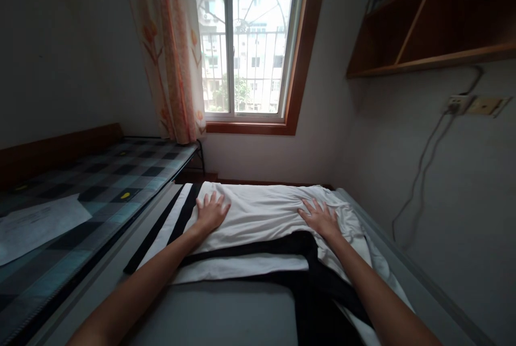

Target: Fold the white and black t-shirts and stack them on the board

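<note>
A white garment with black bands (258, 206) lies spread over a grey surface (226, 308), its cloth creased between my hands. My left hand (212, 211) rests flat on its left part, fingers spread, close to a black and white striped edge. On the right part, beside bunched folds, my right hand (321, 218) presses down with its fingers apart. Black cloth (314, 292) runs from the garment toward the near edge, partly under my right forearm. Neither hand grips anything.
At the left is a checked mattress (137, 160) with a sheet of paper (44, 222) on it. A curtain (177, 66) hangs by the window (253, 50). Wooden shelves (427, 61) and a socket with cables (457, 104) are on the right wall.
</note>
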The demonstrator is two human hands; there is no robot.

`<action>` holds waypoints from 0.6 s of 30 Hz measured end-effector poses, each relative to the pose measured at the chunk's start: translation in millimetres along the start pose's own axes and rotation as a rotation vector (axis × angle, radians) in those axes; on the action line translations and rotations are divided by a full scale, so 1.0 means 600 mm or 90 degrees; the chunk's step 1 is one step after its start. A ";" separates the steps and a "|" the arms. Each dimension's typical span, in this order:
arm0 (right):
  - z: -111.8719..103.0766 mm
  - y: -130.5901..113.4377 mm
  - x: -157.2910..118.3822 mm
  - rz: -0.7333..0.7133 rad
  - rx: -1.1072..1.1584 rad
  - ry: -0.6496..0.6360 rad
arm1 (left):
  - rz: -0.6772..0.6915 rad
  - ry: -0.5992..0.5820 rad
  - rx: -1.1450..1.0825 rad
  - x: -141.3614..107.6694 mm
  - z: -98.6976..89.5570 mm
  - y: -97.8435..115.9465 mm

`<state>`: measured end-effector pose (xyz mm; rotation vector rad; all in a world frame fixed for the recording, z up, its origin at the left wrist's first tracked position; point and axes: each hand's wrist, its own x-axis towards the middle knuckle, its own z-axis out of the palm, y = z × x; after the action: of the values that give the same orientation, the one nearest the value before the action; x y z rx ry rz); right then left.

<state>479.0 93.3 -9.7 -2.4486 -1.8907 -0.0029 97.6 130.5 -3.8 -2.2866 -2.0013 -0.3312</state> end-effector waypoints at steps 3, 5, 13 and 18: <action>0.001 0.000 -0.003 -0.003 -0.002 -0.005 | 0.025 -0.060 -0.041 -0.036 0.003 -0.010; 0.002 0.000 -0.007 -0.005 -0.009 -0.007 | 0.047 -0.080 -0.047 -0.047 0.000 -0.029; 0.010 0.003 -0.029 -0.004 -0.014 0.005 | 0.069 -0.069 -0.057 -0.057 -0.007 -0.067; 0.007 0.014 -0.042 -0.027 0.018 0.034 | 0.051 0.028 -0.037 -0.083 -0.014 -0.075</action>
<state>480.6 66.7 -15.2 -2.3651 -1.9079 -0.0431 46.4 86.7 -9.9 -2.3645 -1.8972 -0.4342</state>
